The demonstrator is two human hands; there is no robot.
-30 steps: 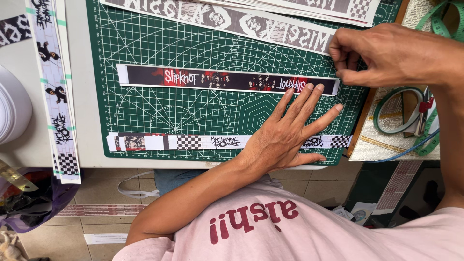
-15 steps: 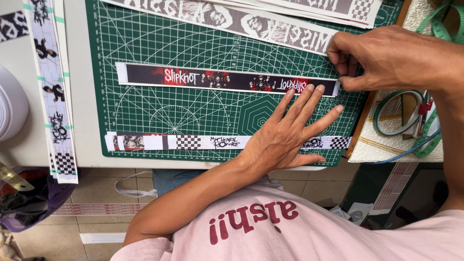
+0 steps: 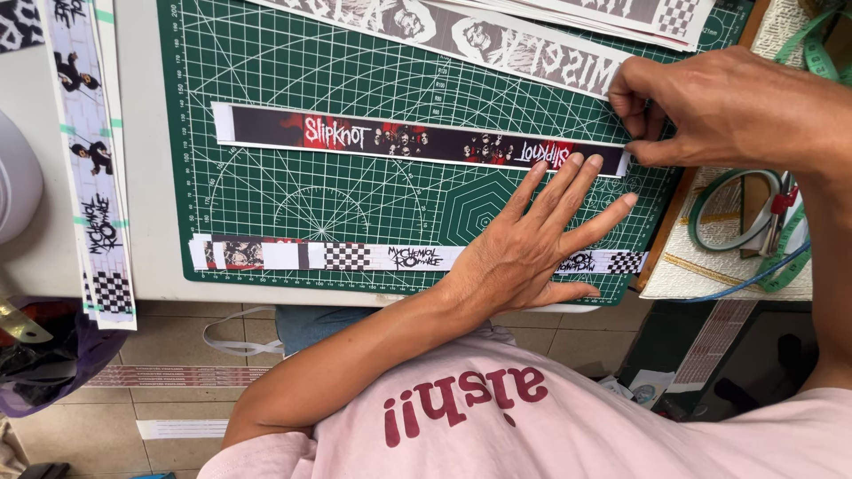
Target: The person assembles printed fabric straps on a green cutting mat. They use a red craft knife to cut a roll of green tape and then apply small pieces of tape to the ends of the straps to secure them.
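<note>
A long dark printed paper strip (image 3: 399, 140) with red and white patches lies flat across a green cutting mat (image 3: 355, 204). My left hand (image 3: 532, 248) rests palm down on the mat with the fingers spread, their tips touching the strip's lower edge near its right end. My right hand (image 3: 719, 106) comes in from the right and pinches the strip's right end between thumb and fingers. A second strip (image 3: 355, 257) with checkered and white sections lies along the mat's near edge, partly under my left palm.
Grey printed strips (image 3: 497, 40) lie along the mat's far edge. Pale strips (image 3: 89, 160) lie on the white table at the left, beside a white rounded object (image 3: 13, 186). A green tape roll (image 3: 710, 213) and a blue cord (image 3: 754, 279) sit at the right.
Almost nothing: both hands keep their places, and the fingers of my right hand have shifted slightly on the strip's end.
</note>
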